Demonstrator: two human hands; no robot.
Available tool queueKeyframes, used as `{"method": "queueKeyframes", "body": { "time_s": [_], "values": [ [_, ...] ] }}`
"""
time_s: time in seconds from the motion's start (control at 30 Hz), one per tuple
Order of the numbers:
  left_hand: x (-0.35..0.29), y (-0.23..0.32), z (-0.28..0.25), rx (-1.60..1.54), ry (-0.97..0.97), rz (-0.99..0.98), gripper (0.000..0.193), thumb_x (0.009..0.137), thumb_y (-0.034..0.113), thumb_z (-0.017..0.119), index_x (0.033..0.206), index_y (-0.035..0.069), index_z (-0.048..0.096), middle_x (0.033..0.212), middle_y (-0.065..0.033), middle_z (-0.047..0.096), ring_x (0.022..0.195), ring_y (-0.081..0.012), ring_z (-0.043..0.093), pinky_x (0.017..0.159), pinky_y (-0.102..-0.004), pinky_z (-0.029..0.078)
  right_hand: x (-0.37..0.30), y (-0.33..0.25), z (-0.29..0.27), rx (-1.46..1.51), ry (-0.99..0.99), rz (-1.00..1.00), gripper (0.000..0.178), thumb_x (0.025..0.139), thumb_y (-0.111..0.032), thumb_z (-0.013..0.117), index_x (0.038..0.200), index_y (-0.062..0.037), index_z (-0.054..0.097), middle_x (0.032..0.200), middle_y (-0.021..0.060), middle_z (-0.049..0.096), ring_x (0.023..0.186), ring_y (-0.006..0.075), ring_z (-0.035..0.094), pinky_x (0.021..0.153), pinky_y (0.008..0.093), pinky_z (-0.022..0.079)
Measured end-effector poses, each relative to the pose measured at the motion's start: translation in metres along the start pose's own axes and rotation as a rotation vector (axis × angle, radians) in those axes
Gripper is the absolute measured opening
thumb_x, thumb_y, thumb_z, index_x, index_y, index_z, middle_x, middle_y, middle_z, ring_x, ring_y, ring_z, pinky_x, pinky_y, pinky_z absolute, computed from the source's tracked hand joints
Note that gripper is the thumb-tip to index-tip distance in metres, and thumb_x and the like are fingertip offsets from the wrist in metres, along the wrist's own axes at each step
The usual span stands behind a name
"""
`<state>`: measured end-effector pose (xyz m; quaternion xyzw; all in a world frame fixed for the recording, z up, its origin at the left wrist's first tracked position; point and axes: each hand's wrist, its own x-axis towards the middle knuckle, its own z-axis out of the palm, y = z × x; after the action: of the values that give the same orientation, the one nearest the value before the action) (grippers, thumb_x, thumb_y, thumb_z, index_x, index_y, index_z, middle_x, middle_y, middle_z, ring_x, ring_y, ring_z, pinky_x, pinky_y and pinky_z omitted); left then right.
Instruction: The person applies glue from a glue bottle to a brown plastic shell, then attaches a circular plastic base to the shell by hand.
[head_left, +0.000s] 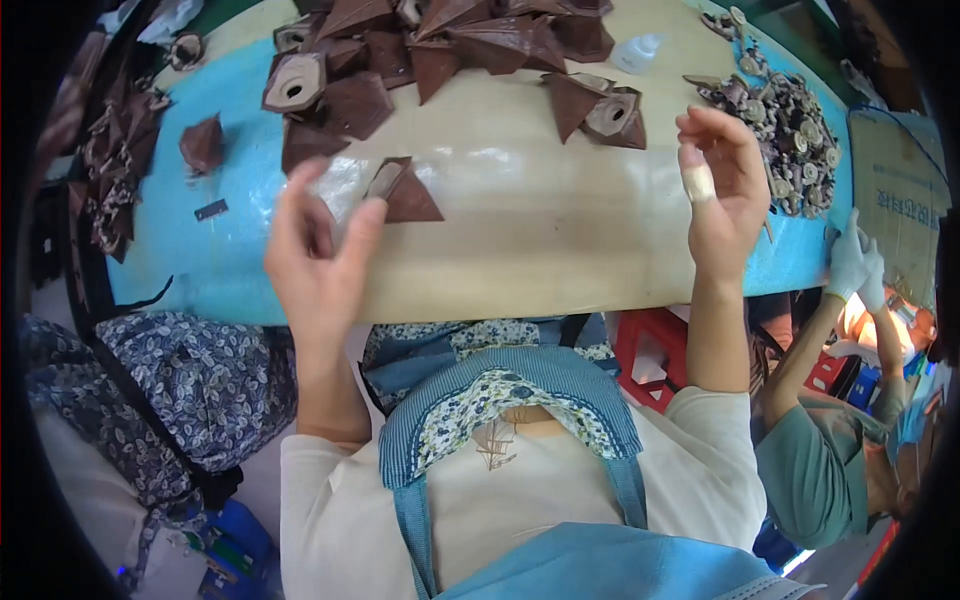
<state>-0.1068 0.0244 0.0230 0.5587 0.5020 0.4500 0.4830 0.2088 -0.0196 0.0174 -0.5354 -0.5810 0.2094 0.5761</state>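
My left hand [318, 240] hovers over the near part of the table, its thumb and fingers apart with nothing in them. Just beyond its thumb lies a brown pointed piece [412, 197] with a pale end, seemingly apart from the hand. On the right, my right hand [728, 180] is raised with the fingers loosely bent and no object in the palm. A pale wrap [698, 183] covers part of its thumb. Farther off, a brown piece with a pale, holed end [612, 113] rests beside another brown piece [572, 103].
Brown pointed pieces [390, 55] are heaped at the far middle. Small brown-and-cream round parts [790, 140] crowd the right side, more brown parts [125, 160] the left. A translucent bottle [636, 53] lies far back. Another person's gloved hands [853, 262] are at right, by a cardboard box [895, 185].
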Motion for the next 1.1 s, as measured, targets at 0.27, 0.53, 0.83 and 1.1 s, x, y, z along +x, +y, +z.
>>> {"method": "queueKeyframes", "body": {
  "time_s": [0.27, 0.53, 0.83, 1.1],
  "values": [
    [-0.023, -0.010, 0.034, 0.249, -0.122, 0.008, 0.025, 0.098, 0.020, 0.047, 0.112, 0.001, 0.054, 0.073, -0.0042, 0.059, 0.061, -0.0082, 0.057, 0.053, -0.0209, 0.044, 0.061, 0.065, -0.003, -0.316, 0.106, 0.062, 0.041, 0.080, -0.007, 0.064, 0.118, -0.0006, 0.051, 0.115, 0.0107, 0.059, 0.104, 0.0214, 0.056, 0.087, 0.0327, 0.046],
    [-0.031, 0.004, 0.076, -0.417, -0.473, -0.019, 0.052, 0.088, 0.033, 0.058, 0.123, 0.002, 0.036, 0.102, -0.0114, 0.055, 0.090, -0.0176, 0.058, 0.072, -0.0279, 0.049, 0.046, 0.029, -0.008, 0.102, -0.055, 0.131, 0.036, 0.086, -0.008, 0.063, 0.119, 0.0017, 0.051, 0.107, 0.0083, 0.059, 0.096, 0.0167, 0.059, 0.088, 0.0294, 0.046],
    [-0.035, 0.009, 0.087, -0.362, -0.625, -0.003, 0.069, 0.066, 0.010, 0.082, 0.120, 0.001, 0.040, 0.108, -0.0077, 0.055, 0.102, -0.0138, 0.054, 0.088, -0.0289, 0.044, -0.020, -0.072, -0.034, -0.123, -0.326, -0.059, 0.032, 0.072, -0.003, 0.072, 0.101, 0.0024, 0.060, 0.091, 0.0123, 0.065, 0.076, 0.0211, 0.062, 0.067, 0.0297, 0.049],
    [-0.045, 0.010, 0.094, -0.473, -0.627, -0.081, 0.067, 0.068, 0.008, 0.080, 0.120, 0.001, 0.039, 0.107, -0.0072, 0.055, 0.100, -0.0128, 0.054, 0.087, -0.0282, 0.045, -0.025, -0.095, -0.021, -0.379, -0.376, -0.315, 0.032, 0.065, -0.012, 0.073, 0.090, 0.0033, 0.062, 0.081, 0.0163, 0.066, 0.066, 0.0264, 0.059, 0.061, 0.0335, 0.044]
  ]
}}
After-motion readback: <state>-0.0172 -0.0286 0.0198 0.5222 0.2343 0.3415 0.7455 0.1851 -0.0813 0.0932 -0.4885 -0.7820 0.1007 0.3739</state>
